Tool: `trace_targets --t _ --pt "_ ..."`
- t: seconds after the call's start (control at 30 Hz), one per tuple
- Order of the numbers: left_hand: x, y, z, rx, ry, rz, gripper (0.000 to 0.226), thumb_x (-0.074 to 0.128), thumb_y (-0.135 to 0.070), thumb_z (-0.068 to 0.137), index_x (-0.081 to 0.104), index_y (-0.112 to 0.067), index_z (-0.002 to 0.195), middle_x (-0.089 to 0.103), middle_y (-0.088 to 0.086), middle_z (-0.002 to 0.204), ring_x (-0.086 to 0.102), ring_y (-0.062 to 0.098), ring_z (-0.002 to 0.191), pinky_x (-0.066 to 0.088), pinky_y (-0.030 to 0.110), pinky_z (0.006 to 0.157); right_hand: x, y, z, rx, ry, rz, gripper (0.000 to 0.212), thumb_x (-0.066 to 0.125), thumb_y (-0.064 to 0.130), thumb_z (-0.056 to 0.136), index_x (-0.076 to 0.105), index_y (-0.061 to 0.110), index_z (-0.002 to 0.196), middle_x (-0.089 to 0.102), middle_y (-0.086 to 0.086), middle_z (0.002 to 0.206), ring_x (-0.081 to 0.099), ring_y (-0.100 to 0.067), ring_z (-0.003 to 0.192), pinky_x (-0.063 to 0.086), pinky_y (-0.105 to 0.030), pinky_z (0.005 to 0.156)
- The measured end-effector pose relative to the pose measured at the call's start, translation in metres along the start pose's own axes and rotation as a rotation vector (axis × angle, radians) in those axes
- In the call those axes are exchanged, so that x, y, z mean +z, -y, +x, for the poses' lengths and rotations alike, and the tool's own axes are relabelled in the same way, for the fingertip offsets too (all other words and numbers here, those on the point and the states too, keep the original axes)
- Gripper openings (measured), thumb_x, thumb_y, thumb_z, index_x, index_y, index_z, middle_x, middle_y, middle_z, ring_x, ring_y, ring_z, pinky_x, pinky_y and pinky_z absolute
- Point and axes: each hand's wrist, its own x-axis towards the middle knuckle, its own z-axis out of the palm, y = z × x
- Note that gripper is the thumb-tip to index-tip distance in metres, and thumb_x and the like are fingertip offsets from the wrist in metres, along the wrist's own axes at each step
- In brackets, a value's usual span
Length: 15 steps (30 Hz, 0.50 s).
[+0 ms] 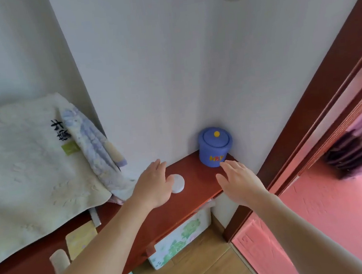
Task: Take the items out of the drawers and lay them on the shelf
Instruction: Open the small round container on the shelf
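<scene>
A blue lidded pot (215, 146) with a yellow knob stands on the dark red shelf (195, 193), in the corner against the white wall. A small white round disc (178, 183) lies on the shelf to its left. My left hand (153, 187) hovers over the shelf with spread fingers, its thumb side just beside the disc. My right hand (239, 181) is open, palm down, fingertips close to the front of the blue pot. Neither hand holds anything. The drawer fronts are mostly hidden under the shelf.
A cream towel (25, 171) and a folded floral cloth (93, 143) lie on the left of the shelf top. Small cloth items (80, 239) sit near the front edge. A flowered box (179, 239) stands below on the wooden floor. A red door frame (319, 104) rises at right.
</scene>
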Motion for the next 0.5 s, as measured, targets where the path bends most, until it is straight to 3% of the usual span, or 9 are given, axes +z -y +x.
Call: trace_targets --t 0.23,0.5 --pt "-0.007 0.004 0.048 -0.036 0.026 0.057 0.053 0.035 -0.032 0.105 0.028 -0.008 0.152 0.026 0.01 0.16 0.022 0.024 0.147 0.02 0.036 0.118 0.004 -0.002 0.066 -0.052 0.084 -0.019 0.054 0.034 0.041 0.102 0.033 0.016 0.15 0.037 0.0 0.152 0.032 -0.019 0.139 0.024 -0.033 0.114" --pt "0.013 0.011 0.068 -0.275 0.006 0.019 0.056 0.032 -0.036 0.105 0.023 -0.01 0.155 0.017 0.007 0.164 0.014 0.021 0.151 0.015 0.037 0.121 0.015 -0.004 0.148 -0.344 0.167 -0.11 0.051 0.033 0.038 0.103 0.037 0.012 0.146 0.041 -0.005 0.148 0.035 -0.023 0.136 0.027 -0.036 0.114"
